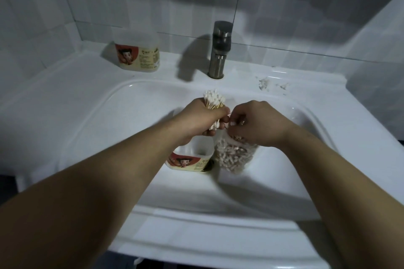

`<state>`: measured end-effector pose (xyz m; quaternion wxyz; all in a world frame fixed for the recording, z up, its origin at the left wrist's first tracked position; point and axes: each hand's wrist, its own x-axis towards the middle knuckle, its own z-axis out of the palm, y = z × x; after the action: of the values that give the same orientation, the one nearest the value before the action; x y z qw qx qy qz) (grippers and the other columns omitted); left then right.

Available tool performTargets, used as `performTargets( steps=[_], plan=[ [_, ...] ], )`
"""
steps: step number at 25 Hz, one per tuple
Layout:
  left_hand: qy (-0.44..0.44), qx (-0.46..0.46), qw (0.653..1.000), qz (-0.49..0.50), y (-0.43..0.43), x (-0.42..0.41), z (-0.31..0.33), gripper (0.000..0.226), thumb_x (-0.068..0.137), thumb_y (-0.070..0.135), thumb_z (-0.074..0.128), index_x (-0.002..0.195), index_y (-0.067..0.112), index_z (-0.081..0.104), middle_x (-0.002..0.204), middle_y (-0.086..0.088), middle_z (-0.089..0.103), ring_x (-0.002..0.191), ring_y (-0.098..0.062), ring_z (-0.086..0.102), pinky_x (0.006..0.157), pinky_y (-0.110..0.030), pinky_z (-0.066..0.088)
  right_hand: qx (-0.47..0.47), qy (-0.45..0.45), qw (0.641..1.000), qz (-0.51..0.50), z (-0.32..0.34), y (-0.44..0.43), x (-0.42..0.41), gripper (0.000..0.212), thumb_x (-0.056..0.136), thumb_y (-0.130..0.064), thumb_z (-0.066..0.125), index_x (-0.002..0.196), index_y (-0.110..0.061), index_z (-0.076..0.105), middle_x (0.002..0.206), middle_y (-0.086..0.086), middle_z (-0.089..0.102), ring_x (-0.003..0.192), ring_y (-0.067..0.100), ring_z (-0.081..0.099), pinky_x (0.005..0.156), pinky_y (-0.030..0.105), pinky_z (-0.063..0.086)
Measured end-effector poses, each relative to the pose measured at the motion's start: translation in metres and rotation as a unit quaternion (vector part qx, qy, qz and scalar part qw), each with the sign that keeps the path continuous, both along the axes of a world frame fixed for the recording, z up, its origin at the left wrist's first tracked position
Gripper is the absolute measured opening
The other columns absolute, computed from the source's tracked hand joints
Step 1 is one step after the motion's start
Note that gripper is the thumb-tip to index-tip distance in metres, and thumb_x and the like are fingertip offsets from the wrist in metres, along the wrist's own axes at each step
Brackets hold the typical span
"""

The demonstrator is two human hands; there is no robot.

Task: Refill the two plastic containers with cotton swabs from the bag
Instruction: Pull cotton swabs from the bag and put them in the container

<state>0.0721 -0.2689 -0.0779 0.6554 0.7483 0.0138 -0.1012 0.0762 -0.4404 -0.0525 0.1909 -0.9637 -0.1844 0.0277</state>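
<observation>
A white ceramic washbasin (105, 116) fills most of the view, set against a wall of pale grey tiles (153, 2), with a brushed-metal tap (219, 50) standing upright on its back ledge. Two bare forearms reach in from the near edge and meet over the middle of the bowl. On the ledge to the left of the tap stands a translucent plastic container with a red cartoon label (137, 51), well apart from the hands. A second container with the same label (190, 157) stands open-topped in the bowl, directly below the left hand. Just beside it on the right is a clear plastic bag packed with cotton swabs (234, 155). The right hand (255, 124) grips the bag's top with its fingers curled down into the mouth; a white swab tip shows at its fingertips. The left hand (203, 118) is clenched around a thick bundle of wooden-stemmed cotton swabs (214, 100), whose white tips fan out above the fist. A few white cotton scraps (263, 84) lie on the ledge to the right of the tap.
</observation>
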Motion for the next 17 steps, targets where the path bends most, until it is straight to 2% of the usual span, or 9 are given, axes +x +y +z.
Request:
performTargets(
  steps=[2, 7, 9, 11, 13, 17],
  plan=[
    [-0.003, 0.001, 1.0, -0.001, -0.0007, -0.0006, 0.0001, 0.012, 0.097, 0.021, 0.065, 0.102, 0.011, 0.07, 0.085, -0.002, 0.075, 0.073, -0.013, 0.067, 0.065, -0.03, 0.056, -0.004, 0.007, 1.0, 0.004, 0.001, -0.0005, 0.0004, 0.005, 0.084, -0.024, 0.071, 0.089, -0.022, 0.071, 0.081, -0.009, 0.068, 0.071, 0.004, 0.061, 0.058, 0.018, 0.044],
    [-0.03, -0.022, 0.999, 0.02, -0.0005, 0.0011, -0.0022, 0.006, 0.095, 0.014, 0.068, 0.097, 0.008, 0.069, 0.08, -0.005, 0.073, 0.073, -0.017, 0.069, 0.076, -0.035, 0.062, -0.038, -0.002, 0.999, 0.021, -0.0006, 0.001, -0.0022, 0.012, 0.087, -0.029, 0.069, 0.098, -0.026, 0.071, 0.088, -0.011, 0.069, 0.083, 0.012, 0.063, 0.072, 0.026, 0.049],
    [-0.047, -0.032, 0.998, 0.024, -0.0008, 0.0015, -0.0011, 0.006, 0.095, 0.014, 0.068, 0.093, 0.008, 0.069, 0.079, -0.004, 0.072, 0.072, -0.016, 0.068, 0.078, -0.036, 0.062, -0.049, -0.004, 0.998, 0.031, -0.0036, 0.003, -0.0031, 0.003, 0.087, -0.031, 0.067, 0.089, -0.029, 0.069, 0.079, -0.012, 0.066, 0.074, 0.008, 0.059, 0.065, 0.023, 0.045],
    [-0.057, -0.055, 0.997, 0.024, -0.0026, 0.0002, 0.0014, 0.008, 0.097, 0.014, 0.066, 0.09, 0.01, 0.068, 0.077, -0.003, 0.072, 0.07, -0.014, 0.067, 0.079, -0.036, 0.062, -0.052, -0.016, 0.998, 0.031, -0.0052, 0.005, -0.0037, 0.014, 0.089, -0.031, 0.064, 0.075, -0.032, 0.063, 0.07, -0.012, 0.062, 0.068, 0.008, 0.057, 0.06, 0.024, 0.039],
    [-0.062, -0.064, 0.996, 0.018, -0.0037, -0.0016, 0.0041, 0.01, 0.098, 0.014, 0.066, 0.088, 0.011, 0.068, 0.074, -0.001, 0.072, 0.068, -0.013, 0.067, 0.075, -0.034, 0.061, -0.044, -0.022, 0.998, 0.025, -0.0046, 0.0048, -0.0023, 0.015, 0.091, -0.03, 0.062, 0.076, -0.03, 0.064, 0.068, -0.011, 0.061, 0.067, 0.009, 0.057, 0.059, 0.024, 0.039],
    [-0.085, -0.057, 0.995, 0.014, -0.0033, -0.0034, 0.0066, 0.009, 0.098, 0.015, 0.066, 0.09, 0.012, 0.068, 0.079, -0.003, 0.074, 0.074, -0.013, 0.07, 0.068, -0.033, 0.058, -0.037, -0.039, 0.998, 0.018, 0.0019, 0.0011, -0.0032, 0.014, 0.09, -0.025, 0.065, 0.077, -0.029, 0.063, 0.065, -0.014, 0.057, 0.064, 0.002, 0.054, 0.054, 0.013, 0.033]
  ],
)
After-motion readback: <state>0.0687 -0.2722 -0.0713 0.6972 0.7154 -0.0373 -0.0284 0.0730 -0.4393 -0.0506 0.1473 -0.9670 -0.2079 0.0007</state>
